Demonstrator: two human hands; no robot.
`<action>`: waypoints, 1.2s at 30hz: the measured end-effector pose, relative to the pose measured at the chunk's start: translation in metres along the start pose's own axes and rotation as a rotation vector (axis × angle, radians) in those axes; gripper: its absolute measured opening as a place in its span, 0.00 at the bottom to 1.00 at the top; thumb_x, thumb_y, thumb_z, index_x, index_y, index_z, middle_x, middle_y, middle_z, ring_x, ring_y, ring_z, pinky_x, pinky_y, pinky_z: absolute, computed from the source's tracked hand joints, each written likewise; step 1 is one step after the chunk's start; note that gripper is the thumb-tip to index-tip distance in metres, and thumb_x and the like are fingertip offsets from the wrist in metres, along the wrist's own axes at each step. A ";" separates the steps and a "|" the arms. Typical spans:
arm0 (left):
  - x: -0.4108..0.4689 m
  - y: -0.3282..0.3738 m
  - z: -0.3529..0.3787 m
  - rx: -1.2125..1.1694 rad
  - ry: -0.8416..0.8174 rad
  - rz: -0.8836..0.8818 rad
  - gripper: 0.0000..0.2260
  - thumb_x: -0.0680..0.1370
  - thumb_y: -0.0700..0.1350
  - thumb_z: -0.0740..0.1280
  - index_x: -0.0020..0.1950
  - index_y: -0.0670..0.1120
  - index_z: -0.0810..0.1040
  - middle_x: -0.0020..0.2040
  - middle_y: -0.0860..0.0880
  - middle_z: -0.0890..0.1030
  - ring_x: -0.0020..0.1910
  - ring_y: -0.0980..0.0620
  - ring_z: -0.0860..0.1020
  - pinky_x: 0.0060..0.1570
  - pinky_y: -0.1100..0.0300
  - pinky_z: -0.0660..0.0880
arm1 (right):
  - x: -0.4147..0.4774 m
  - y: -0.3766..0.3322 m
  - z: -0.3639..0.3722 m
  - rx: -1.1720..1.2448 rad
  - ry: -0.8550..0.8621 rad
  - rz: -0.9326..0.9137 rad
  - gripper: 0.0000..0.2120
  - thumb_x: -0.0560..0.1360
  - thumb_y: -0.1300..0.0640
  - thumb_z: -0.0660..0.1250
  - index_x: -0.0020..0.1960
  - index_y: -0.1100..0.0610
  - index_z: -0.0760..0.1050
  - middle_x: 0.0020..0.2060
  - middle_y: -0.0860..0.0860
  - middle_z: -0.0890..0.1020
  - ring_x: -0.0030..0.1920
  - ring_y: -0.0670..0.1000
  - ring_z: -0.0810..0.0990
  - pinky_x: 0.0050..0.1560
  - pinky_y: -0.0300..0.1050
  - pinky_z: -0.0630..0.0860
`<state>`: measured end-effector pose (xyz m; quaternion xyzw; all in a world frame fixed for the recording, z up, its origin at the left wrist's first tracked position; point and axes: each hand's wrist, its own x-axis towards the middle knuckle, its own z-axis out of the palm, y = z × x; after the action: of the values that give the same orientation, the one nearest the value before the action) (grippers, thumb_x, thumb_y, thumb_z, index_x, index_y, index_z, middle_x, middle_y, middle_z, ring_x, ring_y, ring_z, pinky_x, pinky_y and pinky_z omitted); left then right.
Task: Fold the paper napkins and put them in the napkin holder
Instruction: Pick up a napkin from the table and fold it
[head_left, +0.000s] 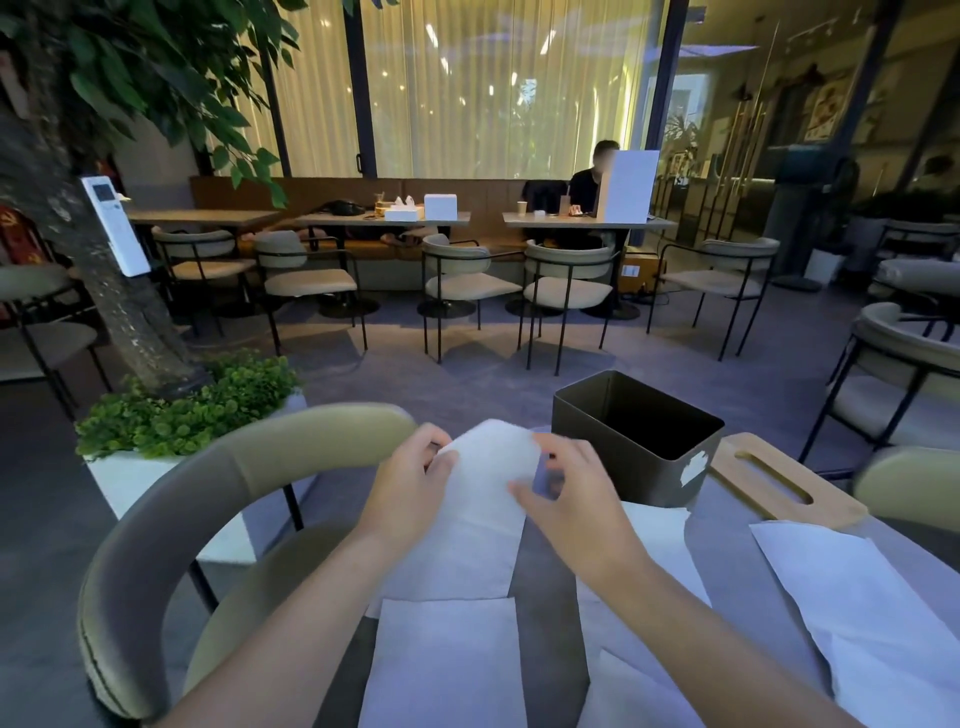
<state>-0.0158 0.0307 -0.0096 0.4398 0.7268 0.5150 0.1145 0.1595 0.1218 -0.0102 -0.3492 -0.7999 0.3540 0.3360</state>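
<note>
Flat napkins (441, 660) lie nearest on the table (540, 597). Beyond them, left hand (410, 483) and right hand (566, 493) each keep a pinching grip on one raised napkin (488, 467). Far right stands the empty napkin holder (636, 441), beside a wooden lid (779, 480); a chair (208, 493) curves left.

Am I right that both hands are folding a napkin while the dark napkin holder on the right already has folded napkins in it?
Not quite. The head view shows the left hand and right hand folding a napkin, and the dark napkin holder is on the right, but its inside looks empty.
</note>
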 end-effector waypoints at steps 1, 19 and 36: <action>0.000 0.006 -0.002 -0.044 0.017 0.004 0.06 0.83 0.41 0.65 0.45 0.46 0.75 0.31 0.47 0.74 0.30 0.55 0.66 0.34 0.56 0.63 | 0.003 -0.004 -0.004 0.116 0.017 0.058 0.25 0.74 0.51 0.76 0.67 0.44 0.72 0.58 0.38 0.74 0.54 0.39 0.78 0.58 0.37 0.76; -0.012 0.059 -0.002 -0.526 -0.279 -0.219 0.09 0.77 0.49 0.75 0.56 0.48 0.87 0.54 0.48 0.89 0.56 0.47 0.87 0.63 0.47 0.80 | 0.006 -0.037 -0.053 0.595 -0.088 0.147 0.06 0.76 0.55 0.75 0.48 0.57 0.87 0.44 0.53 0.90 0.45 0.53 0.89 0.37 0.39 0.82; -0.024 0.083 -0.008 -0.499 -0.307 0.007 0.12 0.76 0.35 0.64 0.39 0.49 0.81 0.38 0.57 0.80 0.34 0.57 0.77 0.33 0.65 0.72 | -0.006 -0.034 -0.084 0.533 -0.165 0.003 0.16 0.81 0.65 0.60 0.43 0.55 0.84 0.43 0.56 0.82 0.40 0.56 0.77 0.37 0.47 0.69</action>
<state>0.0364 0.0141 0.0578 0.4735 0.5501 0.6057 0.3261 0.2176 0.1275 0.0586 -0.2198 -0.7024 0.5799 0.3494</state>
